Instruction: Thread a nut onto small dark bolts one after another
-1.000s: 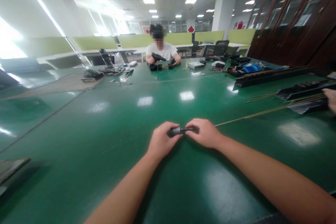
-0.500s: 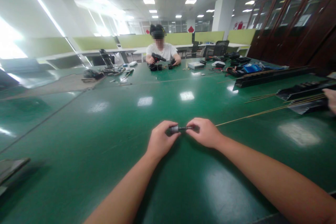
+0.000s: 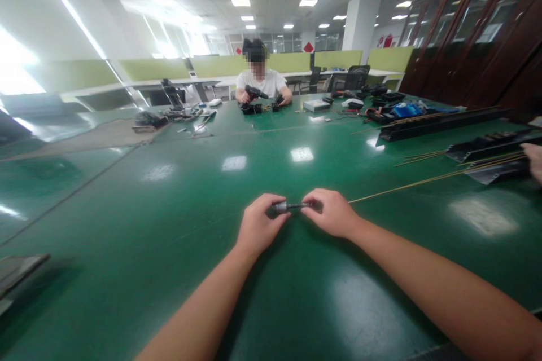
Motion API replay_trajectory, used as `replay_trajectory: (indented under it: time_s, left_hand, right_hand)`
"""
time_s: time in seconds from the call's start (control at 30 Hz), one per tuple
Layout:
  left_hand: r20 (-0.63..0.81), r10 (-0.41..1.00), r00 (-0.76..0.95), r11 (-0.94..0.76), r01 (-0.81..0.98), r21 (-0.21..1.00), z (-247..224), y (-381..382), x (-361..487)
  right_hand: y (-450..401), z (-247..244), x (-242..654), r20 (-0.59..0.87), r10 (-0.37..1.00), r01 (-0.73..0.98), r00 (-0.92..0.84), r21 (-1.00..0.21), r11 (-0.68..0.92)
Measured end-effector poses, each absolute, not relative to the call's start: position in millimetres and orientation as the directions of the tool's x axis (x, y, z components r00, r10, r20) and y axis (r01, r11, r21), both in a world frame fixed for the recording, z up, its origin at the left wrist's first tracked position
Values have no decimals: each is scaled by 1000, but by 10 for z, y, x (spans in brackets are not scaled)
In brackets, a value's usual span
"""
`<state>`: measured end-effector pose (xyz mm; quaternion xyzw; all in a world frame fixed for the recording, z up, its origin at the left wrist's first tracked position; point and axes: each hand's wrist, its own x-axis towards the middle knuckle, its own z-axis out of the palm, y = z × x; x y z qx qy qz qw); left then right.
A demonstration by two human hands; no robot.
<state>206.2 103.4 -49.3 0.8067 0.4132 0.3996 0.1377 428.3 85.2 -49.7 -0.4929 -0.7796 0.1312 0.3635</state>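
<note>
Just above the green table, my left hand is closed round a small grey and black cylinder. A thin dark rod sticks out of the cylinder toward the right. My right hand pinches the far end of that rod between thumb and fingers. The exact kind of this piece is too small to tell, and my fingers hide part of both ends. Beyond my right hand, a long thin brass-coloured rod runs off to the right.
Dark metal channels and more thin rods lie at the right, with another person's hand beside them. Across the table a person holds a black power drill. Tools and parts are scattered at the far left. A flat board sits near left.
My right hand has shifted very slightly, with a little more of the thin rod showing between my hands. Otherwise the scene looks the same.
</note>
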Motion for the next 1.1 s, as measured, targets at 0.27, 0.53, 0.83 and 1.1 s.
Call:
replay_trajectory:
  time_s: [0.27, 0.53, 0.83, 1.1]
  left_hand:
    - [527, 782, 334, -615, 551, 564, -488, 1040, 2056]
    - [528, 795, 299, -594, 561, 577, -493, 1059, 2051]
    - [504, 857, 108, -452, 627, 634, -498, 1130, 1973]
    - [232, 971, -58, -208, 276, 938, -470, 1163, 2042]
  right_hand:
    - [861, -504, 4280, 427, 868, 675, -252, -565, 474]
    - [878, -505, 4296, 429, 871, 676, -240, -570, 467]
    - [898, -519, 4322, 403, 889, 716, -218, -553, 426]
    - [922, -523, 4314, 381, 899, 751, -214, -524, 401]
